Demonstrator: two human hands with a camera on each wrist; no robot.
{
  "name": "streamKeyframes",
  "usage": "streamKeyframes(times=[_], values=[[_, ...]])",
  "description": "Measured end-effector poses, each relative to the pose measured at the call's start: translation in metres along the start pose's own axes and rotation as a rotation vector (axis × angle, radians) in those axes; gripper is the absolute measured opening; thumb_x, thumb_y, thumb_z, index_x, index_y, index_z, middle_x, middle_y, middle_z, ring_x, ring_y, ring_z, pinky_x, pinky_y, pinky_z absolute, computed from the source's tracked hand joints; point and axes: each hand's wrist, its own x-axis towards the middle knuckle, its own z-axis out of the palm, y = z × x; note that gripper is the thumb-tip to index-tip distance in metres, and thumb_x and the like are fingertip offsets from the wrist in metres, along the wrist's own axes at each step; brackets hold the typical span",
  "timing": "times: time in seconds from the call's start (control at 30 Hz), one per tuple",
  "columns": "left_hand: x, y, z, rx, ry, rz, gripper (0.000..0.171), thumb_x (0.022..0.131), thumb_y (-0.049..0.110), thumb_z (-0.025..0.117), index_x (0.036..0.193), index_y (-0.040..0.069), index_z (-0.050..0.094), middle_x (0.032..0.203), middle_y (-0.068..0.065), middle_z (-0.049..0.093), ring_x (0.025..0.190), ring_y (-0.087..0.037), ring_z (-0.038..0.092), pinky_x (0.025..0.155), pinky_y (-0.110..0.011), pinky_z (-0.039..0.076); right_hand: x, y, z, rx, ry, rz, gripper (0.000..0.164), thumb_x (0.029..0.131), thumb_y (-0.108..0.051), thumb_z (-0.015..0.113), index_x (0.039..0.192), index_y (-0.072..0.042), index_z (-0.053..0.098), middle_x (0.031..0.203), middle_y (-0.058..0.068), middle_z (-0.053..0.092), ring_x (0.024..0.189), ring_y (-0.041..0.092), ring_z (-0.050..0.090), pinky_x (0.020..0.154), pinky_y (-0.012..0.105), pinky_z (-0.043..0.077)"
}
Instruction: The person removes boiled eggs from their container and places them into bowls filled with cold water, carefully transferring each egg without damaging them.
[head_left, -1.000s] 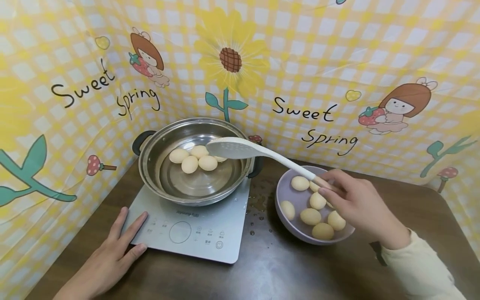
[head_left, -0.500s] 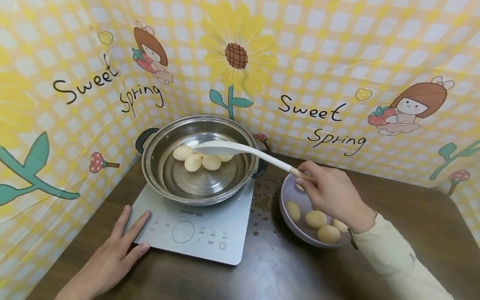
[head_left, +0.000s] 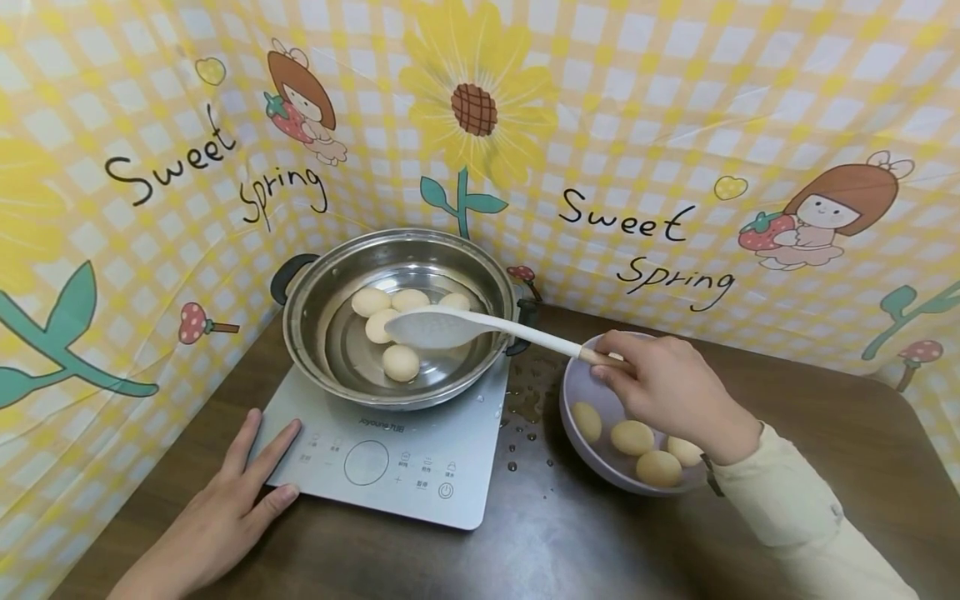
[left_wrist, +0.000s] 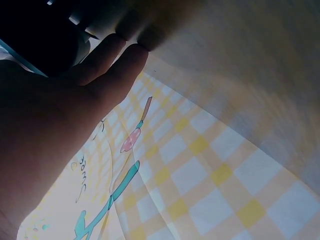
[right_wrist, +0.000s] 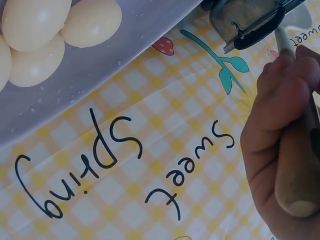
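Observation:
My right hand (head_left: 675,396) grips the wooden handle of a white slotted spoon (head_left: 438,327). The handle's butt (right_wrist: 300,200) shows below the curled fingers in the right wrist view. The spoon's head is inside a steel pot (head_left: 360,392), among several pale eggs (head_left: 401,363) in shallow water, and partly covers some of them. One egg lies apart toward the pot's front. The pot stands on a flat induction cooker (head_left: 366,462). My left hand (head_left: 225,508) rests with spread fingers at the cooker's front left edge and holds nothing. In the left wrist view it looks dark.
A purple bowl (head_left: 581,457) with several more eggs (head_left: 632,437) stands right of the cooker, partly under my right hand. Water drops (head_left: 525,408) lie on the brown table (head_left: 547,542) between them. Patterned cloth (head_left: 645,108) stands behind and at the left.
My right hand has moved left and the spoon's head has come down among the eggs, then toward the pot's front. One egg has shifted frontward. The left hand stays put.

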Motion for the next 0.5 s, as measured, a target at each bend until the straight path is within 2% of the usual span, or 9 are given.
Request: streamKeyframes(times=[0.23, 0.5], values=[[-0.001, -0.001, 0.0, 0.001, 0.006, 0.007, 0.074, 0.105, 0.039, 0.056, 0.164, 0.027, 0.014, 0.165, -0.022, -0.014, 0.126, -0.068, 0.037, 0.079, -0.071, 0.044, 0.002, 0.0, -0.006, 0.008, -0.069, -0.076, 0.012, 0.095, -0.018, 0.073, 0.106, -0.021, 0.071, 0.072, -0.015, 0.056, 0.051, 0.004, 0.04, 0.05, 0.03, 0.037], [0.0, 0.0, 0.0, 0.003, 0.013, 0.014, 0.074, 0.105, 0.037, 0.057, 0.164, 0.026, 0.014, 0.165, -0.022, -0.013, 0.125, -0.068, 0.038, 0.078, -0.071, 0.044, 0.006, -0.006, -0.015, 0.013, -0.138, -0.092, 0.007, 0.096, -0.016, 0.071, 0.102, -0.019, 0.069, 0.067, -0.015, 0.049, 0.053, 0.004, 0.041, 0.052, 0.03, 0.038]])
